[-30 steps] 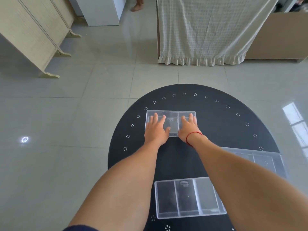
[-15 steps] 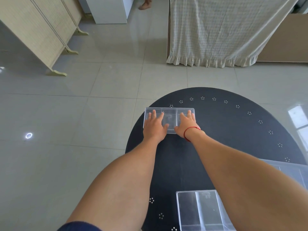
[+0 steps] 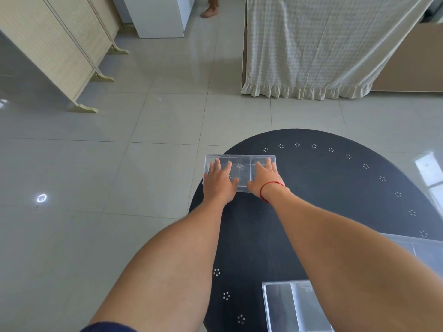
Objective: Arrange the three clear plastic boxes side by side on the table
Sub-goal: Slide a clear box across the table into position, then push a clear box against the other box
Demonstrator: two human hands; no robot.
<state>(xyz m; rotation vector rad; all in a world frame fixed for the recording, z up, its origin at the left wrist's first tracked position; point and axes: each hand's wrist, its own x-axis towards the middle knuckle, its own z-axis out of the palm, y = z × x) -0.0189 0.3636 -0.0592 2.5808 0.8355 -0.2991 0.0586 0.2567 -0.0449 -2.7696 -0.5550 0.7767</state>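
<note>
Three clear plastic divided boxes lie on a round black table [image 3: 323, 188]. The far box [image 3: 241, 167] sits at the table's far left edge, its left end reaching the rim. My left hand [image 3: 219, 182] lies flat on its left part and my right hand [image 3: 263, 179], with a red wrist string, on its right part, both pressing it. A second box [image 3: 280, 305] lies near me at the bottom, partly hidden by my right forearm. The third box [image 3: 426, 252] shows only a strip at the right edge.
Grey tiled floor [image 3: 143, 164] surrounds the table. A beige folding screen [image 3: 55, 49] stands at the far left, a white cabinet [image 3: 158, 15] behind it, a cloth-draped piece of furniture [image 3: 311, 44] straight ahead. A person's foot [image 3: 209, 12] shows at the top.
Both hands have slid the far box from the table's middle toward its far left edge. The view has turned left, so the two other boxes sit lower and further right.
</note>
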